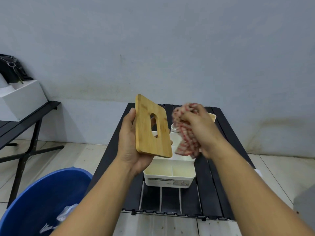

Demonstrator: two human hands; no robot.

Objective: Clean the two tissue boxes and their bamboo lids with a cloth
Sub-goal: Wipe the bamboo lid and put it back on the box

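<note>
My left hand point(132, 142) grips a bamboo lid point(150, 133) with an oval slot, held tilted upright above the table. My right hand point(199, 126) grips a bunched red-and-white cloth point(185, 133) just right of the lid, apart from it and blurred. Below them an open white tissue box point(168, 176) with inner dividers stands on the black slatted table point(213, 184). A second white box point(173, 127) sits behind it, mostly hidden by the cloth and hand, with another bamboo lid point(212, 116) showing at its far right.
A blue bin point(42, 193) holding crumpled plastic stands on the floor at the lower left. A black bench point(20, 125) on the left carries a white box point(22, 97) and a dark bag point(12, 68). A grey wall runs behind.
</note>
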